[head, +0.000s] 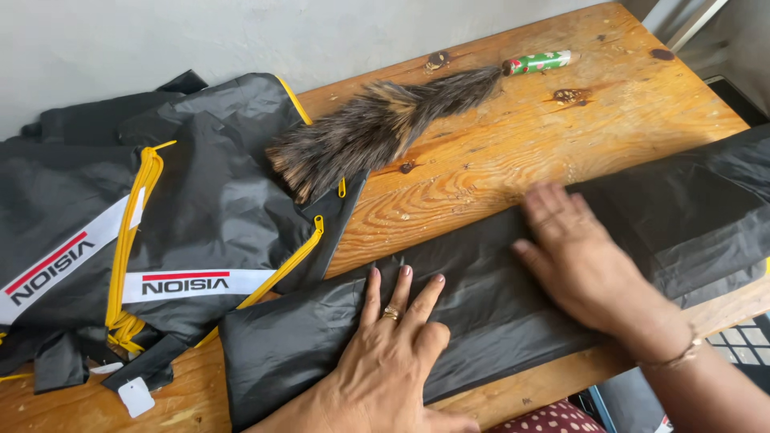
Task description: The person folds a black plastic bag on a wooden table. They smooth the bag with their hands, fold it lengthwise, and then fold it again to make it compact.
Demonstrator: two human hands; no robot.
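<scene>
White tag (135,396) at lower left, small rounded rectangle, lying on wood beside dark jacket (184,216) hem. Two white label bands with red bar and dark lettering sewn on jacket: one (196,284) horizontal mid-left, one (60,263) slanting at far left edge. No packages, signs, screens.

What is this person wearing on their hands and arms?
Both arms are bare, with no sleeves in view. The left hand has a gold ring on one of its fingers and painted nails. The right hand has a thin bracelet at the wrist.
</scene>
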